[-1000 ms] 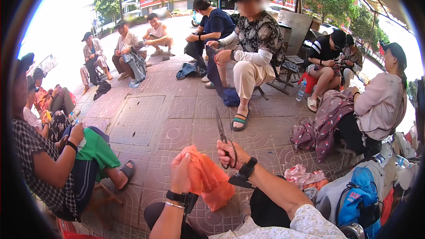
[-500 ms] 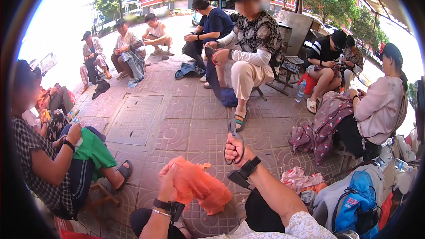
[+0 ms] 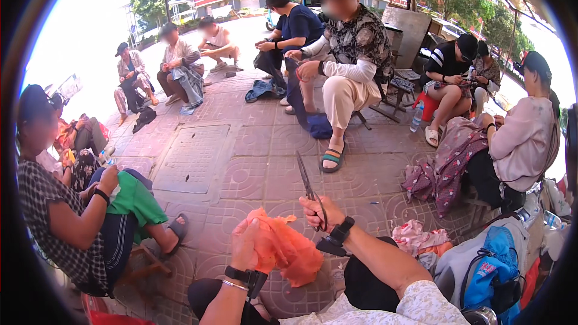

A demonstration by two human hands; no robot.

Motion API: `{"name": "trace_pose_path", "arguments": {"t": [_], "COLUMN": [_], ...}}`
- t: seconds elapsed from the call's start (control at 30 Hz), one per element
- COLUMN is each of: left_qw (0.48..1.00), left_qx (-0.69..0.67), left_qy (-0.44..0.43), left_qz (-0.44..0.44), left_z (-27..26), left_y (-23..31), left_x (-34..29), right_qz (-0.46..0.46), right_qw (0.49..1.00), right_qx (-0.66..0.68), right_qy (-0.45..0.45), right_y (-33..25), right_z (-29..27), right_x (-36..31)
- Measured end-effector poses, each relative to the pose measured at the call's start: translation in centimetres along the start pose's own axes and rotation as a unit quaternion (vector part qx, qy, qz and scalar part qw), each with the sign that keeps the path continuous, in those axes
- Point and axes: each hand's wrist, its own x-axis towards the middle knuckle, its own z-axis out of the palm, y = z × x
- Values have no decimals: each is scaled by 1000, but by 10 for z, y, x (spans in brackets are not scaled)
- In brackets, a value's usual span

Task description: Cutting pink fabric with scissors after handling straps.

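An orange cloth (image 3: 286, 251) hangs from my left hand (image 3: 245, 235), pinched between thumb and fingers at its upper left side. Its lower end drapes down over the paving between my knees. My right hand (image 3: 322, 212) is wrapped around the handles of a pair of scissors (image 3: 305, 179) just right of the cloth. The scissors point up and away, and their blades appear close together. They do not touch the cloth. A dark band with a small box sits on each wrist, and my left wrist also carries a light bangle.
Seated people form a ring on the pavement (image 3: 241, 174), several handling cloth. A person with green cloth (image 3: 133, 197) sits close at left. By my right arm lie pale and red cloth scraps (image 3: 416, 238), a blue bag (image 3: 490, 268) and a grey one. A water bottle (image 3: 416, 118) stands further off.
My right hand with the scissors has come slightly lower, and the blades now tilt more to the left. The left hand and cloth have shifted a little to the right in view.
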Motion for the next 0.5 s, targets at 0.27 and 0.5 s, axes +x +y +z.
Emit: {"name": "trace_pose_path", "arguments": {"t": [0.27, 0.5], "left_qw": [998, 944], "left_qx": [43, 299], "left_qy": [-10, -131], "left_qz": [-42, -45], "left_z": [4, -18], "left_y": [-6, 9], "left_x": [-4, -12], "right_qz": [-94, -218], "right_qw": [980, 929], "right_qx": [-175, -283], "right_qy": [-17, -101], "right_y": [37, 66], "right_z": [22, 35], "right_x": [0, -7]}}
